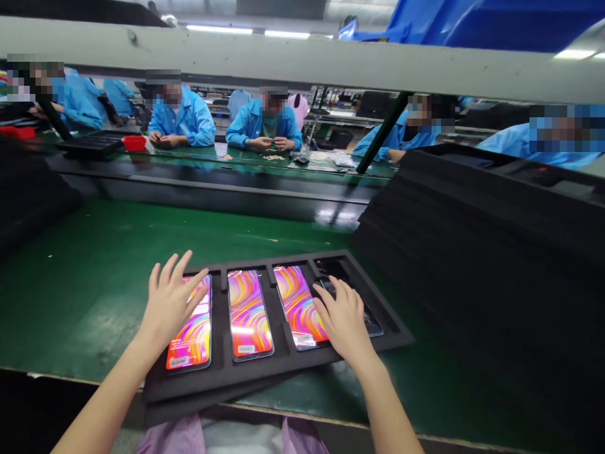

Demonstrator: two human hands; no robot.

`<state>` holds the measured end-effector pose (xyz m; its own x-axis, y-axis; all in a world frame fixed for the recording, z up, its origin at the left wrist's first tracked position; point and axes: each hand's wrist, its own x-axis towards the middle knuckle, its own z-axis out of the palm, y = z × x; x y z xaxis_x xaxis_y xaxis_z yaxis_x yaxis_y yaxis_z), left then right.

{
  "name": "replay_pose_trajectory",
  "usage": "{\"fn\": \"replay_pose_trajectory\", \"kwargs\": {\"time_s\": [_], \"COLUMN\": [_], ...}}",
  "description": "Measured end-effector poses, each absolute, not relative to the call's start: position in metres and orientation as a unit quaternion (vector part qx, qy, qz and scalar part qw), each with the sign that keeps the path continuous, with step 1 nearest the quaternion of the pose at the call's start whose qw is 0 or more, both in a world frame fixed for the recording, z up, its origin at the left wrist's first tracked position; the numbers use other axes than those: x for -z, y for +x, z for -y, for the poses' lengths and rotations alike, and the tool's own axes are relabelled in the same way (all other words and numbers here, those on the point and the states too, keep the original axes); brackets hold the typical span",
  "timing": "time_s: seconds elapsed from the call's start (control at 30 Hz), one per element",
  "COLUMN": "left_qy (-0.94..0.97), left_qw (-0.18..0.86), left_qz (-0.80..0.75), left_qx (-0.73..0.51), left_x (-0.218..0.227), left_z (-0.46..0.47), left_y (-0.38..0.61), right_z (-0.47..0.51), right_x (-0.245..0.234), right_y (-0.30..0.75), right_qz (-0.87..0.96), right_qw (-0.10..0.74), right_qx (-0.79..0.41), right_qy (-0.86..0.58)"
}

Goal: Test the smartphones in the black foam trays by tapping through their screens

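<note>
A black foam tray point(222, 378) lies on the green bench in front of me, with several slots. Three phones with bright swirled screens fill the left slots: left phone point(193, 337), middle phone point(248, 313), third phone point(295, 299). A dark-screened phone point(373, 323) lies in the rightmost slot. My left hand point(171, 301) hovers open, fingers spread, over the top of the left phone. My right hand point(341, 320) lies flat and open across the third phone's edge and the dark phone.
A tall stack of black foam trays point(477, 239) stands at the right. Dark trays point(28, 202) sit at the far left. Beyond a conveyor point(212, 183), several people in blue coats work at a bench; a red bowl point(134, 143) sits there.
</note>
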<state>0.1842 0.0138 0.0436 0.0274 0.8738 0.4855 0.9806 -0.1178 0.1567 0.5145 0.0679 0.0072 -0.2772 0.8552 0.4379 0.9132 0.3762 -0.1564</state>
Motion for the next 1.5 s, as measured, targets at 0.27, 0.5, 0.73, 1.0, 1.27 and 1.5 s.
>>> {"fn": "replay_pose_trajectory", "kwargs": {"time_s": [0.27, 0.5, 0.73, 1.0, 1.27, 1.5], "left_qy": [-0.728, -0.475, -0.388, -0.357, -0.368, -0.378], "left_qw": [-0.111, -0.188, -0.319, -0.385, -0.413, -0.401], "left_qz": [0.63, 0.745, 0.698, 0.648, 0.634, 0.651], "left_qx": [0.246, 0.429, 0.51, 0.552, 0.54, 0.522], "left_x": [-0.021, -0.021, 0.007, 0.014, 0.007, 0.005], "left_z": [0.057, 0.036, 0.039, 0.074, 0.085, 0.085], "left_y": [0.153, 0.154, 0.174, 0.2, 0.202, 0.202], "right_z": [-0.032, -0.037, -0.046, -0.038, -0.022, -0.022], "right_x": [-0.019, -0.005, 0.005, -0.001, -0.002, -0.004], "right_y": [0.472, 0.428, 0.436, 0.459, 0.463, 0.464], "right_qz": [0.892, 0.87, 0.853, 0.881, 0.89, 0.884], "right_qw": [0.215, 0.219, 0.264, 0.264, 0.283, 0.299], "right_qx": [-0.084, 0.019, 0.02, -0.055, -0.107, -0.114], "right_qy": [-0.388, -0.441, -0.449, -0.388, -0.341, -0.342]}}
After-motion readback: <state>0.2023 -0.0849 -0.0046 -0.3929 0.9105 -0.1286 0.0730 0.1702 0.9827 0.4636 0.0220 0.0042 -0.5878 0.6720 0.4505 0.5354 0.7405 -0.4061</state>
